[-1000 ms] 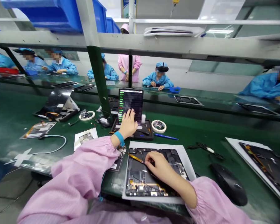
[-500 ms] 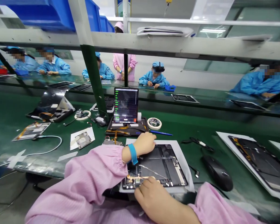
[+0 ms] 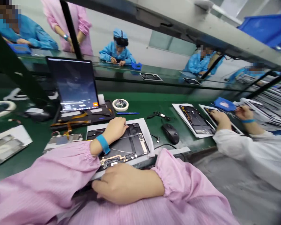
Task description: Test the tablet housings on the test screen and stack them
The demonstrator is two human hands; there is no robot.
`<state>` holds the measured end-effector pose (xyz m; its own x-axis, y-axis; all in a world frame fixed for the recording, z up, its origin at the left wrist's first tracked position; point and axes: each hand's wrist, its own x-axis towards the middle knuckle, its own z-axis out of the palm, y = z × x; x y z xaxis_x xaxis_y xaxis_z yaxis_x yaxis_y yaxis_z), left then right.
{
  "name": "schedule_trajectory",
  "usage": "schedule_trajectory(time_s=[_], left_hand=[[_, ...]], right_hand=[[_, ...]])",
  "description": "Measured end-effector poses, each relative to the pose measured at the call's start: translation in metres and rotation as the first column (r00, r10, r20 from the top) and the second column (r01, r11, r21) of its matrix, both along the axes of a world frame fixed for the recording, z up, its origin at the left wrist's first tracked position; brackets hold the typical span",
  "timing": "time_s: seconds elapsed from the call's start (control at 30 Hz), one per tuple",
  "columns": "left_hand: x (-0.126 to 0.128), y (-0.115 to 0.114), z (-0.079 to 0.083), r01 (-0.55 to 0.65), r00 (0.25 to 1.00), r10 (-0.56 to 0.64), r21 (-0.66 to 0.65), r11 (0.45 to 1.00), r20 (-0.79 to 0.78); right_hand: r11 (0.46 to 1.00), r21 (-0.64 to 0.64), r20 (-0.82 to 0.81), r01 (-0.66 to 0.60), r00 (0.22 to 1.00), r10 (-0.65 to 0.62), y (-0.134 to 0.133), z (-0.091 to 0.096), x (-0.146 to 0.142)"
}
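Observation:
An opened tablet (image 3: 121, 143) lies on a white sheet (image 3: 148, 137), its dark inside, boards and ribbon cables showing. My left hand (image 3: 113, 129), with a blue band at the wrist, is over the tablet's upper left part, palm down; its fingers are mostly hidden behind the back of the hand. At the bench's front edge, below the tablet, my right hand (image 3: 126, 184) is closed with curled fingers. Whatever it may hold is hidden. Behind the tablet stands a lit screen (image 3: 76, 84) on a dark base with orange ribbon cables (image 3: 83, 122).
Right of the tablet are a black mouse (image 3: 170, 133), a coiled cable (image 3: 159, 116) and another opened tablet (image 3: 196, 120). A tape roll (image 3: 120, 105) and blue pen (image 3: 128, 113) lie behind. At right, a co-worker's hands (image 3: 221, 118) are over another device. A shelf beam crosses above.
The view has swung right and closer, bringing in a co-worker at right. My right hand has moved off the tablet to the bench edge. The screen's list has given way to a plain background.

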<state>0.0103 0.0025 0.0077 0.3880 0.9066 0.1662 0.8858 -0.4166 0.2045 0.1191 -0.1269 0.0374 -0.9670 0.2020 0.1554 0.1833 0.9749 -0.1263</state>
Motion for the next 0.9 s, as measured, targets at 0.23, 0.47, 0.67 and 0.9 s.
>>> schedule_trajectory(time_s=[0.23, 0.47, 0.67, 0.9], left_hand=[[-0.008, 0.008, -0.012, 0.074, 0.997, -0.074, 0.004, 0.997, -0.013], [-0.013, 0.013, -0.017, 0.169, 0.983, -0.166, -0.023, 0.985, 0.084], [-0.012, 0.012, -0.023, 0.189, 0.972, -0.177, -0.067, 0.980, 0.154], [-0.007, 0.006, -0.013, 0.186, 0.963, -0.159, -0.110, 0.976, 0.220]], right_hand=[[0.652, -0.199, 0.091, 0.732, 0.676, -0.731, 0.029, 0.033, 0.135], [0.582, -0.456, 0.210, 0.673, 0.717, -0.665, 0.045, 0.005, 0.175], [0.395, -0.682, -0.108, 0.615, 0.450, -0.886, 0.060, -0.003, 0.178], [0.291, -0.811, 0.137, 0.508, 0.648, -0.749, 0.055, -0.018, 0.165]])
